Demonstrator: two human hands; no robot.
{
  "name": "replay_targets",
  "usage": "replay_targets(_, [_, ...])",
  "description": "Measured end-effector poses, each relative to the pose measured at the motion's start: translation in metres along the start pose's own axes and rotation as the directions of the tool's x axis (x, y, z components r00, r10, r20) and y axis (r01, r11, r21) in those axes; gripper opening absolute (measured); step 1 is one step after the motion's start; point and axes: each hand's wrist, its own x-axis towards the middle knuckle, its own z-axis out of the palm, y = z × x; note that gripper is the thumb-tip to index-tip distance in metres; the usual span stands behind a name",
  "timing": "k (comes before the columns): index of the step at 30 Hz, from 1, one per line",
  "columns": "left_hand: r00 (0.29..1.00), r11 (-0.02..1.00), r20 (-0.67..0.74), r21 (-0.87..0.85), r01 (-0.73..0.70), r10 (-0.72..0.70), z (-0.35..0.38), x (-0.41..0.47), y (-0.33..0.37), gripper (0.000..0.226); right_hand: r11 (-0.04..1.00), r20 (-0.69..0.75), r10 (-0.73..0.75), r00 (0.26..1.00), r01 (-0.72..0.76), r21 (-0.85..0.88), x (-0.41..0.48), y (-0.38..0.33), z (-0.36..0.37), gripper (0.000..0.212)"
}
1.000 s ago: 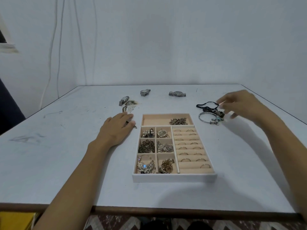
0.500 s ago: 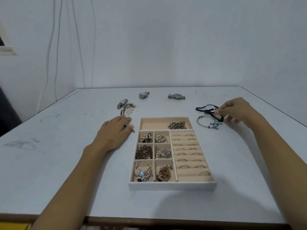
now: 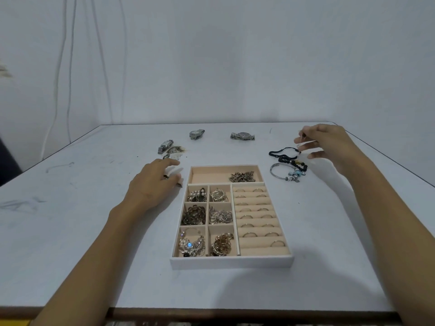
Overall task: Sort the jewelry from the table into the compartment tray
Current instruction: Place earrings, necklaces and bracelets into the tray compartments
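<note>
The shallow rectangular tray (image 3: pixel 231 261), white outside and lined in beige velvet, sits in the middle of the pale grey table (image 3: pixel 70 231), between the person's forearms. Its long far compartment holds a small heap of bronze-coloured pieces (image 3: pixel 242 177) at the right end. Six square cells on the left are filled with tangled silver, gold and pearl jewelry, and the padded rolls on the right carry thin rings (image 3: pixel 250 234), mostly in pairs.

The right hand (image 3: pixel 329 147) is lifted off the table, out past the tray's far right corner. Its thumb and forefinger pinch a thin pale dangling piece (image 3: pixel 299 147), too blurred to name, which hangs over a black cord bracelet (image 3: pixel 282 152). Just nearer lies a silver bangle with blue charms (image 3: pixel 276 172).

The left hand (image 3: pixel 153 184) rests flat on the table beside the tray's far left corner, fingers loosely stretched and not curled round anything. Silver metal watches (image 3: pixel 242 136) lie along the far side
</note>
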Motion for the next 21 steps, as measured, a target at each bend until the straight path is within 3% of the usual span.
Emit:
replay_targets(3, [0.996,0.987,-0.091,-0.158,-0.025,0.011,0.001,0.001,0.014,0.026,0.993,0.021,0.026,0.999,-0.028,0.114,0.001,-0.001,-0.001,0.016])
replay_targets(6, [0.986,0.969,-0.132,-0.212,-0.128,0.102,0.002,0.005,0.042,0.025,0.987,0.031,0.072,0.997,-0.075,0.142,0.005,0.005,-0.001,0.015])
replay_targets(11, [0.943,0.928,-0.054,-0.166,-0.333,0.329,0.013,0.021,0.123,0.024,0.978,0.011,0.178,0.984,-0.178,0.112,0.009,0.017,-0.002,0.01])
replay_targets(15, [0.886,0.883,0.133,0.104,-0.458,0.444,0.04,0.041,0.187,0.035,0.964,0.035,0.235,0.971,-0.237,0.117,0.008,0.019,-0.003,0.009])
replay_targets(18, [0.876,0.794,0.232,0.371,-0.482,0.424,0.065,0.055,0.215,0.047,0.961,0.044,0.248,0.968,-0.252,0.114,0.006,0.017,-0.005,0.014])
replay_targets(21, [0.884,0.735,0.283,0.491,-0.467,0.373,0.085,0.064,0.221,0.048,0.96,0.03,0.254,0.967,-0.255,0.117,0.005,0.016,-0.005,0.014])
